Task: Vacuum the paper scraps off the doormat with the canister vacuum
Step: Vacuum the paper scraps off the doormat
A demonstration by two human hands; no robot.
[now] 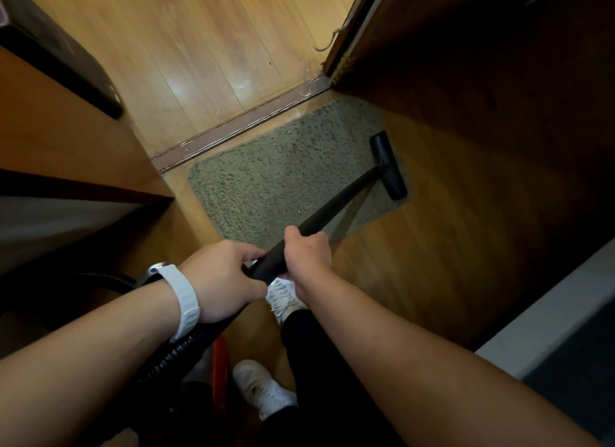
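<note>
Close beside nozzle (389,165), wooden door (466,80).

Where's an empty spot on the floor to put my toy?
Bare floorboards beyond the threshold strip, and floor right of the doormat, past the vacuum nozzle. Crowded near the shoes and hose, where the left hand and right hand grip the wand.

Wooden floor (206,47), grey-green doormat (283,180) beside metal threshold strip (239,123), black vacuum head (389,167) at doormat's right edge
</note>
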